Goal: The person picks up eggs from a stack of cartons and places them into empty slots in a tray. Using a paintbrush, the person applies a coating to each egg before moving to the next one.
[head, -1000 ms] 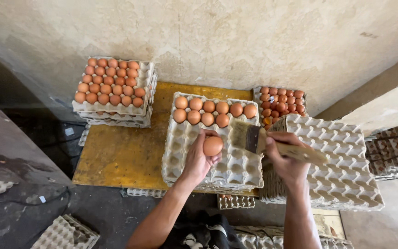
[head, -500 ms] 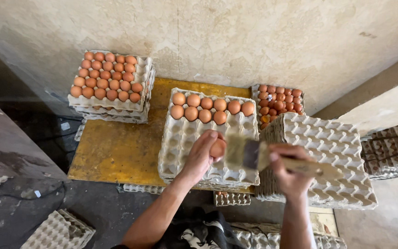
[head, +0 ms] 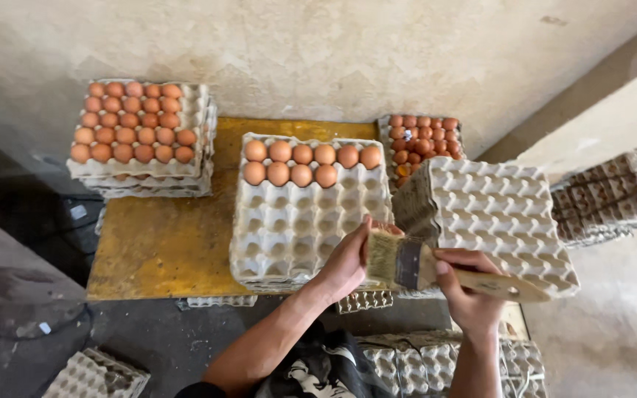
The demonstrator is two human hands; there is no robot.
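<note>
Since a second ago, the egg [head: 382,230] is being lowered from above the grey tray [head: 289,236] to the brush [head: 407,264], so it is now being swept clean. It is being cupped in the left hand [head: 348,259], mostly hidden, just right of the tray's nine eggs [head: 307,163]. The brush handle is being gripped in the right hand's [head: 470,295] closed fingers. Far left, a full stack [head: 138,136] is standing; right, empty trays [head: 495,214] are crowding the wrist.
</note>
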